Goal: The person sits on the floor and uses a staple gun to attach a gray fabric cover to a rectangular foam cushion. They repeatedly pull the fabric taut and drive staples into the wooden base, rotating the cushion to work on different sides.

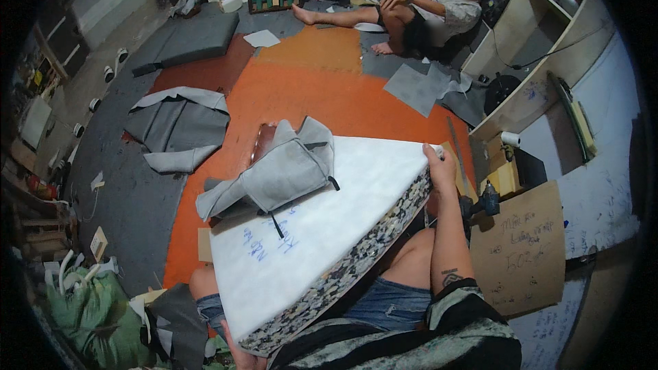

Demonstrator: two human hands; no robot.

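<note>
Across my lap lies a large foam cushion (356, 226), white on top with handwriting in blue and a multicoloured speckled foam edge. My right hand (441, 166) is closed around its far right corner. At the near left corner my left hand (241, 355) grips the same cushion, its fingers partly hidden by the foam and the frame's lower edge. A sewn grey fabric cover (291, 175) rests crumpled over the cushion's far left side, with dark straps hanging from it.
Another grey cover (179, 130) and a flat grey pad (188, 41) lie on the orange and grey floor covering. A person (432, 14) sits at the far right beside a shelf unit (541, 48). A power drill (483, 202) and cardboard sheet (521, 247) are to my right; a green sack (99, 315) is at left.
</note>
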